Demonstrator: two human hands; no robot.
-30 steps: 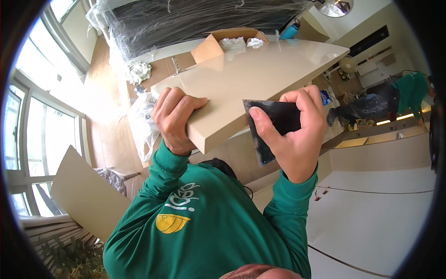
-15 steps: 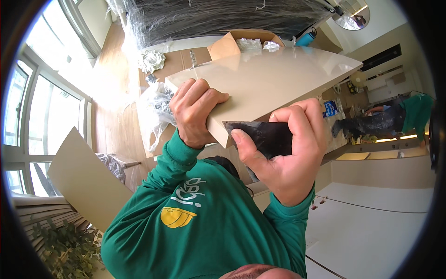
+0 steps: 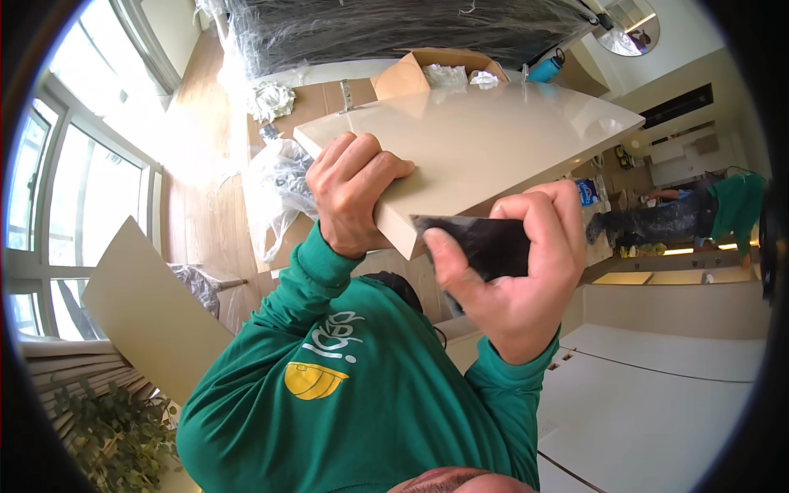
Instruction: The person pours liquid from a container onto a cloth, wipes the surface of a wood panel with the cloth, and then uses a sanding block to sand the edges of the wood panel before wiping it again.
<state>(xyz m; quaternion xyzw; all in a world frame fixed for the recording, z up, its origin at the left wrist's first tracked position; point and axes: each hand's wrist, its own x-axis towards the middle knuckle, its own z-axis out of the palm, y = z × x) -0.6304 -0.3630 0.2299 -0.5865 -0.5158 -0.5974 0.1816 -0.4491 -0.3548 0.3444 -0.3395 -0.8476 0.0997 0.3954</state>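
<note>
A glossy beige cabinet door [image 3: 493, 131] with metal hinges on its far edge lies tilted in front of me. My left hand [image 3: 352, 193] is closed over the door's near left end, fingers curled on its top face. My right hand [image 3: 526, 267] pinches a thin black sheet [image 3: 485, 246] that looks like sandpaper, between the thumb and bent fingers. The sheet is beside the door's near edge, close to the near corner. Whether it touches the edge I cannot tell.
An opened cardboard box [image 3: 403, 76] with wrapping and a blue bottle [image 3: 546, 67] stand beyond the door. Clear plastic bags [image 3: 279, 193] lie left of it. Another beige panel [image 3: 152, 312] leans at the left. A person in green [image 3: 731, 205] works at the far right.
My right hand and the black sheet have shifted slightly right along the door's near edge. The left hand keeps its grip. At far right, the other person's arm now reaches lower in the picture.
</note>
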